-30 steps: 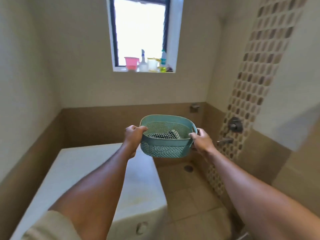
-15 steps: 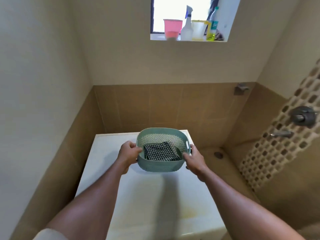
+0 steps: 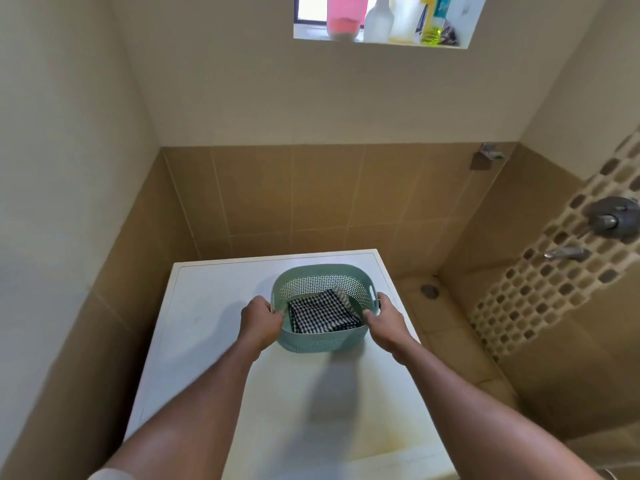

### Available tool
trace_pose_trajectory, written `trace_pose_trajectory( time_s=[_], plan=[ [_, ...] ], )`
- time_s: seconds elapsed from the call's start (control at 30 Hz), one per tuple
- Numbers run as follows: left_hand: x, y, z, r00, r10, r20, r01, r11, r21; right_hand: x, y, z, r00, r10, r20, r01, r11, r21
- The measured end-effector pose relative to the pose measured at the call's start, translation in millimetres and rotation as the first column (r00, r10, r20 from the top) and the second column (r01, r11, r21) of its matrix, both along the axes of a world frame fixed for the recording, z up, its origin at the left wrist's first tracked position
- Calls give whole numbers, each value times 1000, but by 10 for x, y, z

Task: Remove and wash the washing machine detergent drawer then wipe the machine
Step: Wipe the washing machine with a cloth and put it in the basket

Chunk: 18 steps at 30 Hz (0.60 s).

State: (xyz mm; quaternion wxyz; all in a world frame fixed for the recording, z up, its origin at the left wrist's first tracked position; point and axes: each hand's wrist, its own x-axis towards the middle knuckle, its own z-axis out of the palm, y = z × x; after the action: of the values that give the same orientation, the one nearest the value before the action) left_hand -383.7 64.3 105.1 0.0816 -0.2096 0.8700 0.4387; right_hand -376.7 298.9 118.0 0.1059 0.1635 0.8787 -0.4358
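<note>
A teal perforated plastic basket (image 3: 313,341) rests on or just above the white top of the washing machine (image 3: 207,306), toward its far right. Inside lies a folded black-and-white checked cloth (image 3: 320,315). My left hand (image 3: 259,320) grips the basket's left rim and my right hand (image 3: 384,322) grips its right rim. The machine's front and its detergent drawer are out of view below the frame.
The machine stands in a tiled corner, with a wall close on the left. A floor drain (image 3: 429,291) and bare floor lie to the right, below wall taps (image 3: 568,252). The window ledge above holds a pink cup (image 3: 344,15), a spray bottle (image 3: 379,20) and other bottles.
The basket has come down from chest height to the machine's top, still in both hands. My view has tilted down and shifted left toward the machine.
</note>
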Motion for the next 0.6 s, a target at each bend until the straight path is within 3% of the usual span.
trace_pose_trajectory(
  time_s=[0.2, 0.3, 0.4, 0.47, 0.53, 0.6],
  plan=[
    [26, 65, 0, 997, -81, 17, 83, 971, -226, 8, 8, -16, 1000, 8, 10, -9, 999, 49],
    [89, 125, 45, 993, -114, 37, 120, 910, -397, 7, 7, -11, 999, 35, -19, -32, 991, 126],
    [118, 217, 81, 980, -197, 3, 146, 715, -683, 0, -11, -28, 958, 205, -201, -97, 890, 446],
    [77, 291, 119, 938, -339, -75, 149, 586, -796, -35, -76, -6, 890, 361, -278, -150, 809, 569],
    [8, 397, 154, 885, -459, -73, 222, 554, -802, -80, -171, 23, 837, 468, -283, -217, 760, 613],
    [-68, 528, 185, 890, -456, -29, 306, 642, -703, -126, -266, 36, 815, 533, -228, -306, 730, 612]
  ],
)
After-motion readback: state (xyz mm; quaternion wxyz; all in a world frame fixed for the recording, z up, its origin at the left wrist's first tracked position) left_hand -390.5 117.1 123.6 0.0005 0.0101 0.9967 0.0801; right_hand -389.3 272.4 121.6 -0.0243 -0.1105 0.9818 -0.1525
